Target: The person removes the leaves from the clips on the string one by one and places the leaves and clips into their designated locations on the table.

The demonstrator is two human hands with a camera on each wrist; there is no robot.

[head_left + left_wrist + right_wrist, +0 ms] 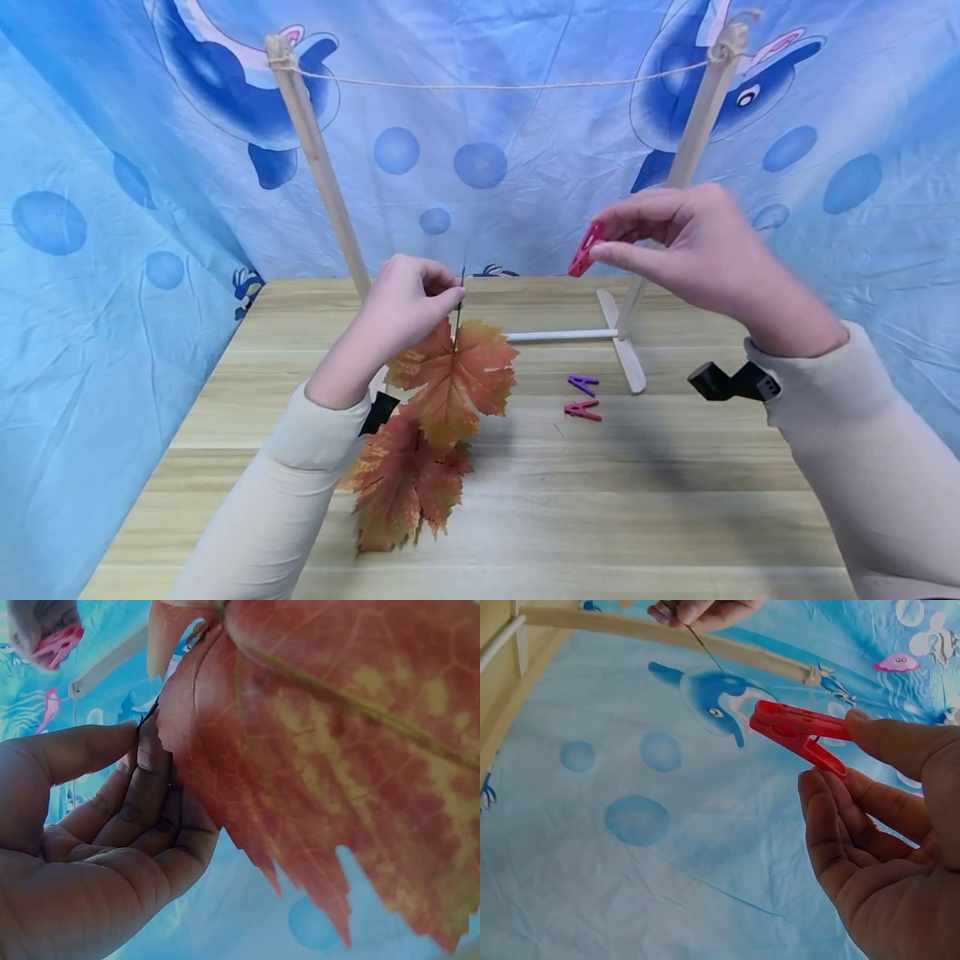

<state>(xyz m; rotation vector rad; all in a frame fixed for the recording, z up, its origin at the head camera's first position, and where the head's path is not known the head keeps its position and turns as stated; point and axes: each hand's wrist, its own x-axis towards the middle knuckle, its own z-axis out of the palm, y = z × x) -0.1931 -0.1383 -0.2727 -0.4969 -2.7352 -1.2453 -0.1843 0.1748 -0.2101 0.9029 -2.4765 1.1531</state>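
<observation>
My left hand point(408, 304) pinches the thin dark stem of an orange-red maple leaf point(461, 375) between thumb and fingertips, and the leaf hangs below the hand. In the left wrist view the leaf point(322, 750) fills the right side. Partly under it in the head view is a second, redder leaf point(408, 483); whether it is joined to the first I cannot tell. Raised at the right, my right hand point(690, 242) holds a red clothespin point(585, 248) by its handle ends. In the right wrist view the jaws of this clothespin point(799, 731) point away from the fingers.
A string point(487, 86) runs between two wooden posts point(318, 158) beyond the hands. The white crossbar point(562, 336) joins the stand's feet low down. A purple clothespin point(583, 383) and a pink-red clothespin point(583, 410) lie on the wooden table point(600, 517). Blue patterned cloth point(465, 217) hangs behind.
</observation>
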